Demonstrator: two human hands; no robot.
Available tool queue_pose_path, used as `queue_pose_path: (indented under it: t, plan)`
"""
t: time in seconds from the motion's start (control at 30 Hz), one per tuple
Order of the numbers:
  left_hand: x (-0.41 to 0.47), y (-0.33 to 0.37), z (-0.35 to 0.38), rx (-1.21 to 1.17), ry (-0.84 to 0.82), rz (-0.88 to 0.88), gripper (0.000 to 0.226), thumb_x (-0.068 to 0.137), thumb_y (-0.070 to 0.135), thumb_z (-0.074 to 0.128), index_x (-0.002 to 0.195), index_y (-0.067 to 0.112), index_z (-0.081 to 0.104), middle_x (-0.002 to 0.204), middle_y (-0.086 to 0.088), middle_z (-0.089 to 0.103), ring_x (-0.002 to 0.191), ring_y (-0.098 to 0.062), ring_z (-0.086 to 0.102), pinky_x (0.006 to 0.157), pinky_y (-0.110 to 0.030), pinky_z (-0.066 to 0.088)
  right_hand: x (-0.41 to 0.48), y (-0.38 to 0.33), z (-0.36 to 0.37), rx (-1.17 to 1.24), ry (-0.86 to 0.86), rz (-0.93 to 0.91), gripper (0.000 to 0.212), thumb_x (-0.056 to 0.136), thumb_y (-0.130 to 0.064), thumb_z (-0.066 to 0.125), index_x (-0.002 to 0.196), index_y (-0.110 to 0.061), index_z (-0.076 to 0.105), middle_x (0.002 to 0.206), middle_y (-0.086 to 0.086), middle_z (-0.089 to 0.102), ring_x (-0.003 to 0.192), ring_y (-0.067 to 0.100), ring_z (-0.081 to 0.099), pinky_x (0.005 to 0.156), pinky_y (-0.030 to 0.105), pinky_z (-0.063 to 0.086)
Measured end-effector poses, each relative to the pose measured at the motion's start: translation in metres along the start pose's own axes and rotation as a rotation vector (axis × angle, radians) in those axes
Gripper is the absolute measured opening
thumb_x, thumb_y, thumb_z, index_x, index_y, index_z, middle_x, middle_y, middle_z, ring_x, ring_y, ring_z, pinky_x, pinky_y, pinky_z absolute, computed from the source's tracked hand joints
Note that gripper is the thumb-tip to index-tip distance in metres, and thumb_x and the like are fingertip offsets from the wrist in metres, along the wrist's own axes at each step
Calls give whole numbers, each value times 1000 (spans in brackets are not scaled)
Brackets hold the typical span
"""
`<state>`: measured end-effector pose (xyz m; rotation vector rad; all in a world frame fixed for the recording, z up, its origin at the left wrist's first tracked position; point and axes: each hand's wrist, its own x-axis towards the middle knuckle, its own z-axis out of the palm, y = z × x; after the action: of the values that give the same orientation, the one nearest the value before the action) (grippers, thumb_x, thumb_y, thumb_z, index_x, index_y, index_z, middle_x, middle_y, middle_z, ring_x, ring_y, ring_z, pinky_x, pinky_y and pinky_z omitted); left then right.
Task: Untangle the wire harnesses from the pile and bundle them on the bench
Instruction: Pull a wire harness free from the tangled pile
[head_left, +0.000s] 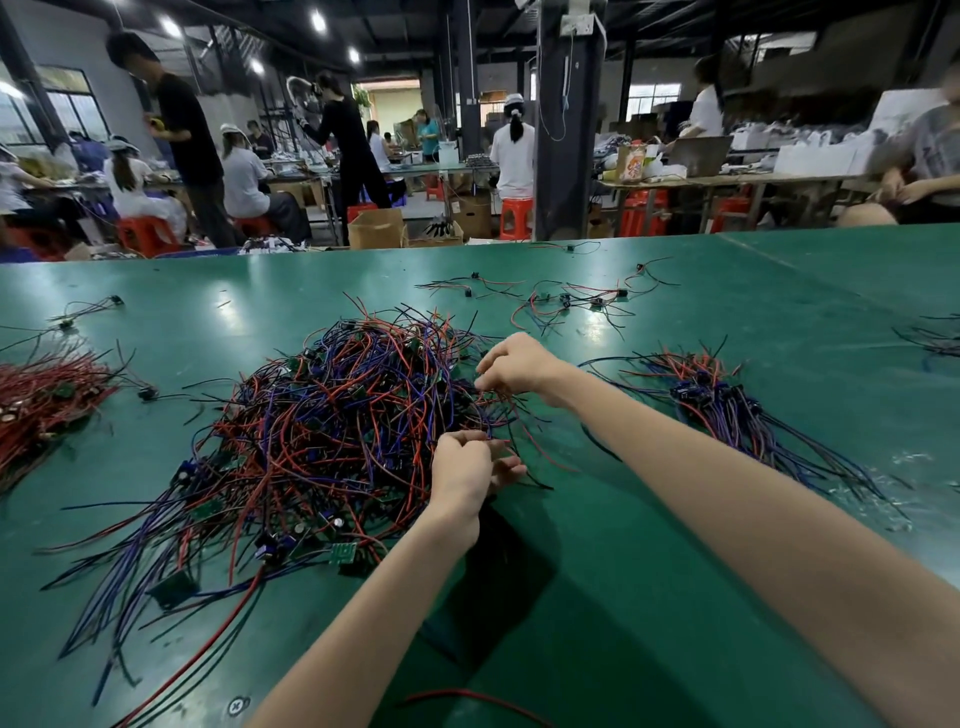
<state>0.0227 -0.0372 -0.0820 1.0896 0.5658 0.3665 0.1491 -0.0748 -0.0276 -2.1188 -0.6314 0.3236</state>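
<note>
Where the strands cross at the right edge of the pile (332, 415), it is hard to make out which single wire each hand holds. The left grip (465, 475) is curled and pinches thin wires at its fingertips. The right grip (517, 364), just above it in the frame, pinches strands as well. The pile lies at the centre of the green desk (675, 545), a tangle of red, blue and black wires with small green boards (343, 551) half buried in it. An open cardboard box (376, 228) stands beyond the desk's far edge, its contents hidden. A laid-out bundle (727, 405) sits right of centre. A red heap (41, 395) is cut off at the left edge, and loose harnesses (566, 301) lie scattered at upper centre.
</note>
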Motion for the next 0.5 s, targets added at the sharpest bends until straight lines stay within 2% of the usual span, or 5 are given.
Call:
queue_pose_path:
  t: [0.07,0.13,0.23,0.4,0.5]
  plan:
    - [-1,1,0,3,12,-6,21,93,-10,31,107,3,41,87,-13,50,63,-24,55,48,-28,56,-6,-5,-9,270,-7,64,12,80,6,66,92,7,66,64,7,56,54,15,50,57,25,45]
    - [-2,2,-1,1,11,-11,21,94,-9,32,107,3,42,89,-13,51,63,-24,56,48,-27,56,-17,-10,-21,610,-83,114,7,85,7,59,88,0,58,70,11,57,56,18,56,55,27,53]
    - [-2,3,-1,21,1,-12,19,96,-6,33,107,3,46,93,-14,52,66,-23,58,51,-26,57,-39,-4,-40,982,-209,117,8,92,4,49,97,0,52,79,12,55,61,17,59,55,24,56]
    - [-4,2,1,79,-143,114,18,100,9,44,108,8,60,94,-6,63,73,-16,61,65,-23,55,-80,31,-34,980,-344,135,21,94,6,40,105,0,57,76,9,59,59,13,60,62,22,57]
    - [-8,-2,3,59,-229,163,17,98,11,50,102,8,66,90,-6,69,84,-20,64,82,-34,55,-97,47,-23,946,-317,147,19,91,8,46,102,-2,58,72,8,65,55,13,62,58,23,57]
